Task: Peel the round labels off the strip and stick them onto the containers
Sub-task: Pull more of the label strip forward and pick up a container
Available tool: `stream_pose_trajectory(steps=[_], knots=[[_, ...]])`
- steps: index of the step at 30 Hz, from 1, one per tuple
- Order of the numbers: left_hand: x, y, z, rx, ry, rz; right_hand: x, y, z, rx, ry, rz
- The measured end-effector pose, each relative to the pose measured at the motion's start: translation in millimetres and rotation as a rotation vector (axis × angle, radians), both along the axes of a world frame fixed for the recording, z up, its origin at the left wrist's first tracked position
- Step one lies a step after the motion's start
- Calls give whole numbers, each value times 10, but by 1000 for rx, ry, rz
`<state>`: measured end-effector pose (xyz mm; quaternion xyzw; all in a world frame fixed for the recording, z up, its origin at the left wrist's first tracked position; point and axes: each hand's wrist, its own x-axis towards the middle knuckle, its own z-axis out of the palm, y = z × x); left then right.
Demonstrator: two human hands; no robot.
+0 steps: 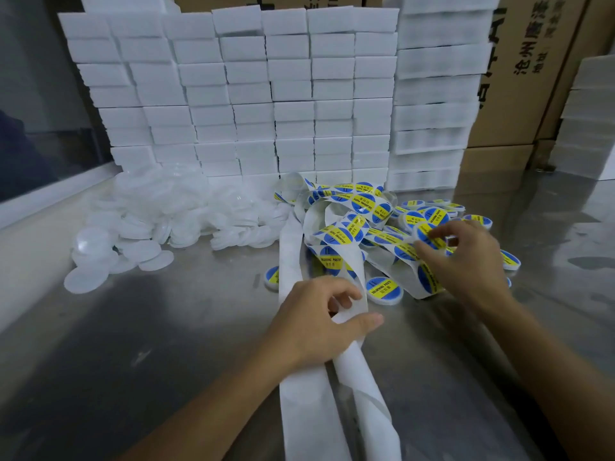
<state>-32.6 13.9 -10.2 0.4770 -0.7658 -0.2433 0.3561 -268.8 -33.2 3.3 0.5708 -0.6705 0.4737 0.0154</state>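
The strip (332, 261) is a long band of white backing paper that trails from the near edge of the steel table (166, 344) up into a loose tangle beside the labelled containers (432, 214). Its near part is bare; the round blue-and-yellow labels (336, 235) sit only on the coils farther back. It looks light, limp and slick, so it would likely slide and twist unless pinned. Each label is thin and sticky and would probably crease or cling to itself if taken by the middle; the sensible hold seems to be at its very rim, lifted with a fingertip where the backing bends. The left hand (319, 321) holds the bare backing, fingers curled round it with the thumb laid across the front. The right hand (466, 257) reaches over the tangle, fingers bent and tips gathered at one label (429, 236), apparently pinching its edge, though the contact is blurred. One labelled container (384, 291) lies just beside the strip near the left hand, another (273, 277) on its other side. The blank containers (149, 237), small flat translucent discs, are heaped well to the left; they look light and smooth and should be taken by the rim. Stacked white foam blocks (249, 94) and cardboard boxes (532, 61) stand behind.
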Motion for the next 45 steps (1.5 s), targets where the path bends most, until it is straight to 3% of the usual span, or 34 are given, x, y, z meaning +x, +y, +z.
stream_pose_trajectory(steps=[4, 12, 17, 20, 23, 26, 28, 30, 38, 43, 45], knots=[[-40, 16, -21, 8, -39, 53, -88, -121, -98, 66, 36, -131], [-11, -36, 12, 57, -34, 48, -83, -150, -142, 165, 82, -89], [10, -58, 64, 104, 98, 31, 68, 8, -32, -46, 43, -21], [41, -73, 123, 166, 214, -1, 321, 152, 80, -140, -117, 179], [37, -53, 193, 254, 330, -62, 579, 269, 115, -12, -292, 403], [20, -1, 276, 299, 375, -149, 772, 354, 98, 147, -659, 601], [17, 36, 303, 308, 354, -216, 849, 376, 89, 159, -854, 657], [25, 38, 302, 342, 392, -237, 877, 374, 93, 142, -902, 684], [43, -56, 269, 303, 611, -16, 869, 420, 89, 37, -572, 852], [74, -102, 250, 183, 698, 77, 911, 416, 22, -183, -96, 657], [79, -118, 234, 110, 652, 108, 910, 411, 25, -260, -76, 607]])
